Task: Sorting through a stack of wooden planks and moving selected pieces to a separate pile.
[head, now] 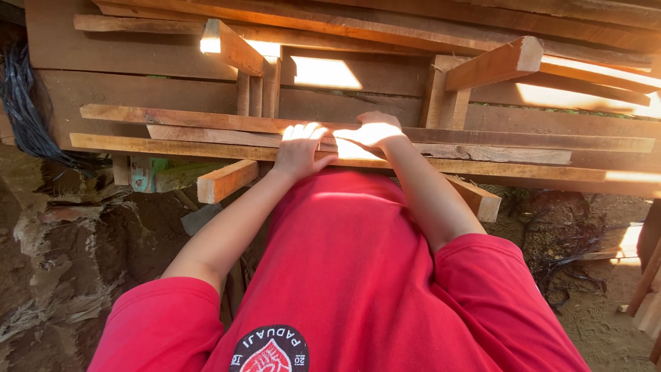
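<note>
A stack of long rough wooden planks (206, 117) lies across the view in front of me. My left hand (299, 148) grips the near edge of a long thin plank (482, 153), fingers over its top and thumb below. Just to the right, my right hand (375, 129) curls down onto the same plank, and the fingers of the two hands nearly touch. Sunlight falls across both hands. My red shirt (351, 275) fills the lower middle of the view.
Short wooden blocks (226, 180) (494, 63) stick out from the stack toward me. A green-painted piece (148, 172) sits under the planks at left. Black cords (27, 103) hang at far left. Bare dirt ground (69, 262) with scraps and dark wires (571, 265) lies below.
</note>
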